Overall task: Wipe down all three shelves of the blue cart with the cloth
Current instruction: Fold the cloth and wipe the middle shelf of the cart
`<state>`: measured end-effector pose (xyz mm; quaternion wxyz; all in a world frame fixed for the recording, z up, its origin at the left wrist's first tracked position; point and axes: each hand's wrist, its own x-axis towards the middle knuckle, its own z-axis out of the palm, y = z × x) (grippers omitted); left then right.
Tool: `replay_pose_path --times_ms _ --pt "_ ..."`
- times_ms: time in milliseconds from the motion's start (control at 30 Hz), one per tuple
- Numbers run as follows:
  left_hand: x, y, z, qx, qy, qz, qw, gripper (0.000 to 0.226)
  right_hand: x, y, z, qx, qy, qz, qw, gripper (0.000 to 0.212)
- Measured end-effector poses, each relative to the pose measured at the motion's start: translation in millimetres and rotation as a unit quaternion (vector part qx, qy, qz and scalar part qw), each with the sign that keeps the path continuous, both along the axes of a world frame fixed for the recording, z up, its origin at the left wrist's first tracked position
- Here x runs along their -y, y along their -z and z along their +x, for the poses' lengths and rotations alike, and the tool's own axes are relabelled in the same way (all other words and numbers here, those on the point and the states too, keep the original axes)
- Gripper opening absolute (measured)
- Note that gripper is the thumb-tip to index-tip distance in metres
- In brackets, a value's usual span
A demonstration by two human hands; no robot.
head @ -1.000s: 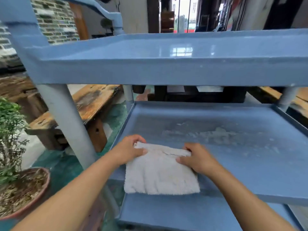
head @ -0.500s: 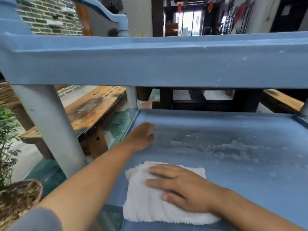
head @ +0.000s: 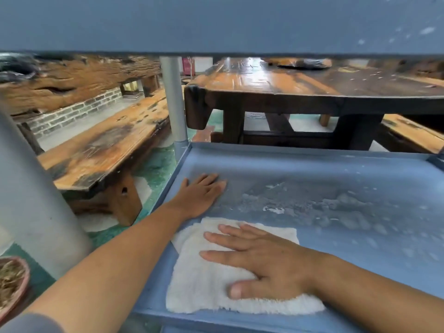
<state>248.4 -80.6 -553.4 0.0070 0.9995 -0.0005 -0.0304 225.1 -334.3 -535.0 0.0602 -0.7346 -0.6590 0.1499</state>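
While the right hand [head: 259, 258] is pressing flat, fingers spread, on the white cloth [head: 209, 280] at the middle shelf's [head: 360, 164] near-left corner, the pale residue [head: 324, 207] is lying beyond and rightward; the left hand [head: 199, 193] is bracing, open-palmed, further in.

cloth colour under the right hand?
White, a fluffy terry cloth, pressed flat by the right hand on the blue shelf. Head view.

Head view looks down, perhaps close, under a shelf [head: 312, 169].
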Motion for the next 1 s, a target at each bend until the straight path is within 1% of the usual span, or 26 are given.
replay_pose_path --times_ms 67,167,233,333,367,467,533,567,667,700,867,1000 --pt "0.1 -0.5 -0.4 0.003 0.003 0.014 1.0 0.054 -7.9 4.0 21.6 0.028 0.03 0.0 0.999 0.069" --pt "0.0 -2.5 0.1 0.006 -0.004 -0.011 1.0 0.05 -20.1 6.3 58.4 0.062 0.058 0.015 0.996 0.072" --pt "2.0 -1.9 0.8 0.005 -0.01 -0.025 1.0 0.051 -28.0 8.4 82.1 0.071 0.086 0.022 0.993 0.075" --pt "5.9 -0.2 -0.3 0.008 -0.049 -0.087 0.995 0.063 -37.1 12.8 112.8 0.079 0.124 0.026 0.989 0.077" --pt "6.6 0.2 -1.2 0.008 -0.048 -0.094 0.994 0.066 -39.7 13.8 120.9 0.079 0.129 0.028 0.988 0.077" --pt "6.0 1.4 -4.6 0.014 -0.028 -0.084 0.996 0.067 -45.4 15.5 139.1 0.083 0.136 0.039 0.986 0.08" --pt "6.2 1.4 -6.6 0.015 -0.021 -0.075 0.997 0.067 -48.1 16.4 150.7 0.093 0.165 0.043 0.981 0.077" --pt "6.7 1.2 -6.6 0.011 -0.018 -0.068 0.997 0.069 -48.3 15.8 157.1 0.096 0.186 0.042 0.977 0.077" --pt "7.1 2.9 -10.2 0.001 -0.011 -0.044 0.999 0.074 -45.8 13.3 175.1 0.091 0.247 0.029 0.964 0.092" --pt "6.3 3.2 -10.3 -0.001 -0.009 -0.04 0.999 0.075 -43.6 13.3 181.9 0.087 0.27 0.026 0.959 0.093" --pt "6.1 3.5 -10.2 -0.021 -0.007 -0.034 0.999 0.068 -23.8 14.3 222.1 0.106 0.349 0.019 0.931 0.076" --pt "8.3 3.7 -9.4 -0.018 -0.018 -0.029 0.999 0.064 -16.2 19.2 235.5 0.124 0.445 0.008 0.887 0.076"
